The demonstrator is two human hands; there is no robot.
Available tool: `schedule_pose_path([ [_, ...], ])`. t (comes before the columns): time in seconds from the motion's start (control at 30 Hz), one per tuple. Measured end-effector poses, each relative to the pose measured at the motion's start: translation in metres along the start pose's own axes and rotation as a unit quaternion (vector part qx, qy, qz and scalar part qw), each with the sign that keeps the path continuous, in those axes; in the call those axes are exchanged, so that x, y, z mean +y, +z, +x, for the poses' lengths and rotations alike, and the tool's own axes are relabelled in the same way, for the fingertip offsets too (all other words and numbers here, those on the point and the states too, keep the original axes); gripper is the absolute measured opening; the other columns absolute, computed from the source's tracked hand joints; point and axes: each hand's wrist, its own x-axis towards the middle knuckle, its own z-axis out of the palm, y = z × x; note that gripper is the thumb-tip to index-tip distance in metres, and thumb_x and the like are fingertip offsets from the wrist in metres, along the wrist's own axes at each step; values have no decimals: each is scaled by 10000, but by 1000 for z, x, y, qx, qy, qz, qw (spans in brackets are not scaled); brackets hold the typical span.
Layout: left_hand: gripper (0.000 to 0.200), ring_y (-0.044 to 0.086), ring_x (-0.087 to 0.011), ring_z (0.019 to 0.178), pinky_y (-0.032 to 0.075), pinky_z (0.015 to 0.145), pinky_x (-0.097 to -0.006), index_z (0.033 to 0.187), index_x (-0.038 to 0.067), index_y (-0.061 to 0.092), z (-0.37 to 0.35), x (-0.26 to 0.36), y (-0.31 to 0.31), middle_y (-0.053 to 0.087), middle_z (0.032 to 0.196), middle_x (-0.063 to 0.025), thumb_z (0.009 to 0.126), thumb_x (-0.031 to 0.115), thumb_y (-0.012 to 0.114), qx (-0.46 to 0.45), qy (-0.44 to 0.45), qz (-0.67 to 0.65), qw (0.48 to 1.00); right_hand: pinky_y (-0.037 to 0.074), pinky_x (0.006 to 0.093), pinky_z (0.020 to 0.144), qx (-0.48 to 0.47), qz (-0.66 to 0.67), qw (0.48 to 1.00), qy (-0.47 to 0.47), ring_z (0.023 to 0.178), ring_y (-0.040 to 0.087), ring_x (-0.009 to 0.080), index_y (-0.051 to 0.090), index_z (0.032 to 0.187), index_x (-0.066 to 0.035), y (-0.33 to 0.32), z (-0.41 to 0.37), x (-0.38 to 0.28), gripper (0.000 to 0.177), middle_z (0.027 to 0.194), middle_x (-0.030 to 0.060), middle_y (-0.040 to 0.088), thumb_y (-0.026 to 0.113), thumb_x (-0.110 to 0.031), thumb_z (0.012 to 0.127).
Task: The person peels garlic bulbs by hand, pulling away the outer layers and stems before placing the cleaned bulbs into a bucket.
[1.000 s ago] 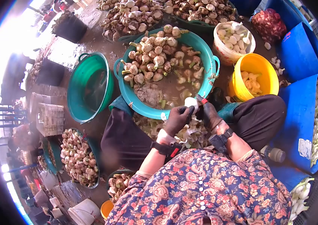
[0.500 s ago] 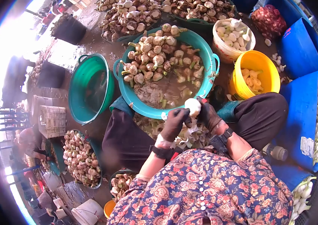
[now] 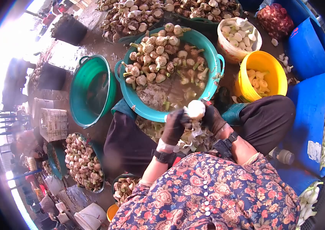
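Note:
A peeled white garlic bulb is held up over the near rim of a teal tub. My right hand, in a dark glove, grips the bulb from its right side; a small red piece shows at its fingertips. Left of the bulb, my left hand, gloved too, has its fingers curled closed. Motion smears them, and what they pinch cannot be made out. Unpeeled garlic bulbs are heaped in the tub, some in murky water. Pale garlic skins lie beneath my hands.
On the right stand a yellow bucket and a white bucket, both with peeled bulbs, beside blue barrels. A green basin stands left. More garlic fills a tub at lower left. Another person is at far left.
My left hand has shifted slightly left and back from the bulb and is now blurred. My right hand still holds the bulb in nearly the same place.

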Motion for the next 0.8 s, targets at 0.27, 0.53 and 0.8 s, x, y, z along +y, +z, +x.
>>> schedule_pose_path([
  [0.27, 326, 541, -69, 662, 466, 621, -234, 950, -25, 587, 2, 3, -22, 613, 810, -28, 756, 173, 759, 29, 242, 549, 799, 369, 206, 411, -24, 81, 995, 51, 468, 467, 72, 561, 889, -124, -11, -2, 0, 304, 619, -35, 518, 518, -425, 889],
  [0.53, 251, 580, -254, 621, 466, 578, -329, 853, 44, 617, 12, -13, 1, 582, 700, -93, 673, 181, 727, 67, 330, 684, 647, 306, 269, 406, 71, -116, 990, 39, 426, 410, 111, 552, 809, -109, -4, -24, 1, 353, 536, -28, 439, 541, -458, 858],
  [0.8, 175, 629, -180, 662, 497, 637, -290, 863, 48, 649, 26, -13, -27, 657, 749, -86, 699, 108, 665, 93, 252, 559, 785, 351, 251, 421, 72, -68, 995, -6, 460, 460, 101, 591, 829, -117, -3, -7, 24, 364, 558, -21, 486, 497, -466, 870],
])
